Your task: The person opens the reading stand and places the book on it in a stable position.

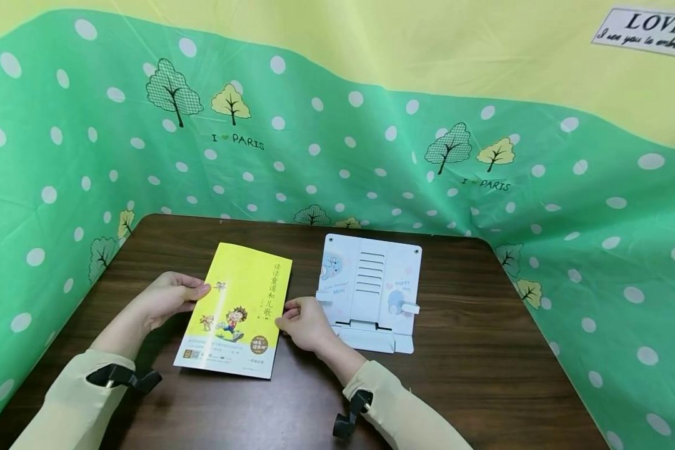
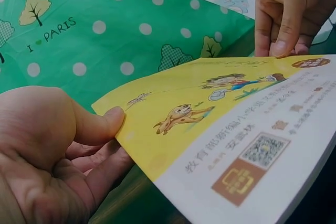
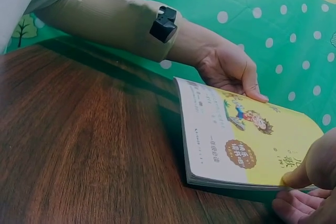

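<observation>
A yellow paperback book with a cartoon child on its cover is held between both hands, tilted above the dark wooden table. My left hand pinches its left edge, thumb on the cover and fingers underneath, as the left wrist view shows. At the opposite edge, my right hand pinches the book with the thumb on top and fingers curled below. Just right of that hand lies a white folding book stand with slots, printed cartoon animals and small side clips.
The wooden table extends to the right of the stand and toward the front. A green and yellow curtain with white dots and trees surrounds its back and sides. Black wrist cameras sit on both sleeves.
</observation>
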`<move>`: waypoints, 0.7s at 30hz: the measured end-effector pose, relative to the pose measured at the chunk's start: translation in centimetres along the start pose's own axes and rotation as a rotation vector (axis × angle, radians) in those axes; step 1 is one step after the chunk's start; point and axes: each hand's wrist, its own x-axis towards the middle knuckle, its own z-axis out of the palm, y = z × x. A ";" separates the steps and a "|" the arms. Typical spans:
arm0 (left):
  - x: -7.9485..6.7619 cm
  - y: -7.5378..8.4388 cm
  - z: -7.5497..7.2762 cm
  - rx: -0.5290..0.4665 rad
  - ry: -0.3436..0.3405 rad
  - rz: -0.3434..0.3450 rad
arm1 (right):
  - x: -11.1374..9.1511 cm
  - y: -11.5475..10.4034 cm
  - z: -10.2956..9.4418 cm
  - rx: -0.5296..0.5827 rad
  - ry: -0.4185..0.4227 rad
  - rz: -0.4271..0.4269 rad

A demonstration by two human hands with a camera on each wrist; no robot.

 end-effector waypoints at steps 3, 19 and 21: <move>0.0 -0.1 -0.1 0.001 0.002 0.003 | 0.0 0.1 0.1 0.021 -0.001 -0.001; -0.7 0.8 -0.5 -0.011 0.044 0.029 | -0.5 -1.1 -0.5 0.083 0.040 -0.065; -0.8 1.0 -0.6 -0.027 0.052 0.027 | -0.7 -1.4 -0.6 0.107 0.050 -0.071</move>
